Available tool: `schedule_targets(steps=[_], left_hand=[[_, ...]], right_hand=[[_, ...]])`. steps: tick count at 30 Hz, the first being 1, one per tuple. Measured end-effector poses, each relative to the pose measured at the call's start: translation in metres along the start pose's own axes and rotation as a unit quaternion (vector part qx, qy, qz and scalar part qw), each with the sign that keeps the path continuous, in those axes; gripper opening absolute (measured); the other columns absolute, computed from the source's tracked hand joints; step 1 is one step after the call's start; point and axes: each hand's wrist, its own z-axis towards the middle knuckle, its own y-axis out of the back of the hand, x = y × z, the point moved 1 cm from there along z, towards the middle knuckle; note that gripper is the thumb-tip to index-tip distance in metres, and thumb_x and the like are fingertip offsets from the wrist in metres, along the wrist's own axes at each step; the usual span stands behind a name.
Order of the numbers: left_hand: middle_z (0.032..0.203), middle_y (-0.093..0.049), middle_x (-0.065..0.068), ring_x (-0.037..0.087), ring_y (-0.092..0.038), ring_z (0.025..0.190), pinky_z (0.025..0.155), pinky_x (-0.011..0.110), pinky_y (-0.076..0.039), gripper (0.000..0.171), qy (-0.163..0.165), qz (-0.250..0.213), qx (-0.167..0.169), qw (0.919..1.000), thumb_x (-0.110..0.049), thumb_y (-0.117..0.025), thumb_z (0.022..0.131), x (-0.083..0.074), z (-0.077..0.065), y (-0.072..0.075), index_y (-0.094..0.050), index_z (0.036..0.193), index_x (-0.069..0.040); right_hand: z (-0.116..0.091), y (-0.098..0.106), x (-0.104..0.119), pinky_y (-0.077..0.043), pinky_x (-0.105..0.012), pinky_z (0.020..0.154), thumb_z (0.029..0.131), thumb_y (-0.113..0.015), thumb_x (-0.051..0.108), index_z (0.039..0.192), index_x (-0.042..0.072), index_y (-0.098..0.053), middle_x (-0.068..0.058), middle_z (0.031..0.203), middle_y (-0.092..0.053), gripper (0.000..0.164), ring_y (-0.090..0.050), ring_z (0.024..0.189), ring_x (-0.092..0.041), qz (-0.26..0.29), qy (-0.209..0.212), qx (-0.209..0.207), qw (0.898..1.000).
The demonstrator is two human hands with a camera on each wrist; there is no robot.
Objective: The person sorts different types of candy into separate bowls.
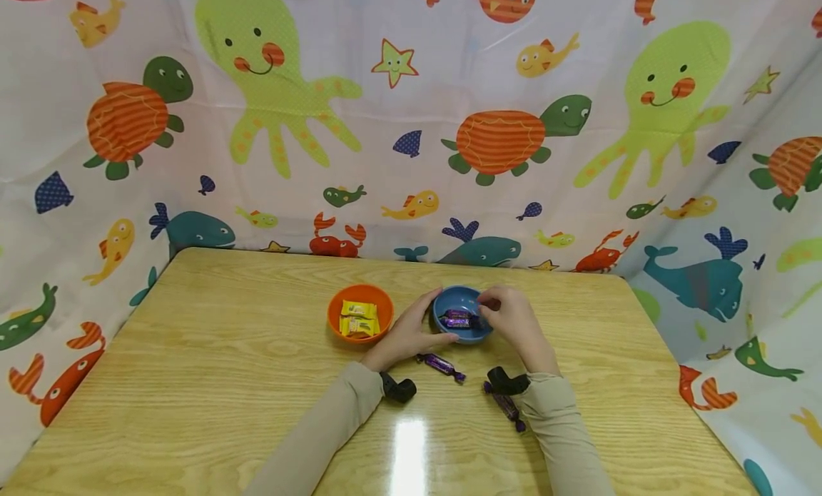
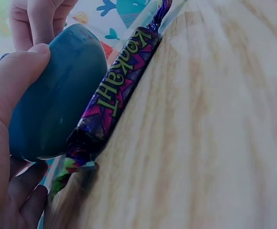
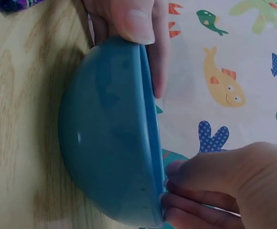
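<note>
My left hand grips the blue bowl from its left, thumb at the near rim and fingers round the far side. Over the bowl's right rim is my right hand, its bent thumb and fingertips close together right at the rim in the right wrist view. I cannot tell whether these fingertips pinch anything. Purple-wrapped candies lie inside the bowl. Just in front of it, another purple-wrapped candy with twisted ends and printed lettering lies on the table. A further wrapped candy is beside my right wrist.
Left of my left hand stands an orange bowl holding several yellow-wrapped sweets. The wooden table ends at the back against a curtain printed with sea animals. Black wrist devices sit on both wrists.
</note>
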Motion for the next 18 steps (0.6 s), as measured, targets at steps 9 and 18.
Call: schedule_targets(steps=[9, 18], left_hand=[[0.161, -0.028, 0.002, 0.025, -0.029, 0.145, 0.117, 0.051, -0.026, 0.1, -0.006, -0.004, 0.001, 1.0, -0.051, -0.08, 0.08, 0.0, -0.002, -0.001, -0.025, 0.159, -0.02], [0.161, -0.026, 0.0, 0.025, -0.028, 0.146, 0.117, 0.05, -0.027, 0.101, -0.016, -0.004, -0.002, 0.9999, -0.054, -0.078, 0.08, 0.0, -0.003, 0.001, -0.024, 0.159, -0.02]], right_hand=[[-0.003, 0.0, 0.015, -0.057, -0.034, 0.065, 0.084, -0.075, 0.0, 0.094, -0.004, -0.075, -0.01, 0.088, -0.067, 0.01, -0.064, 0.076, -0.021, -0.004, 0.017, 0.013, 1.0], [-0.024, 0.006, 0.049, -0.054, -0.025, 0.061, 0.081, -0.079, -0.001, 0.086, 0.0, -0.076, -0.004, 0.079, -0.067, 0.006, -0.062, 0.069, -0.012, 0.005, 0.114, 0.041, 0.993]])
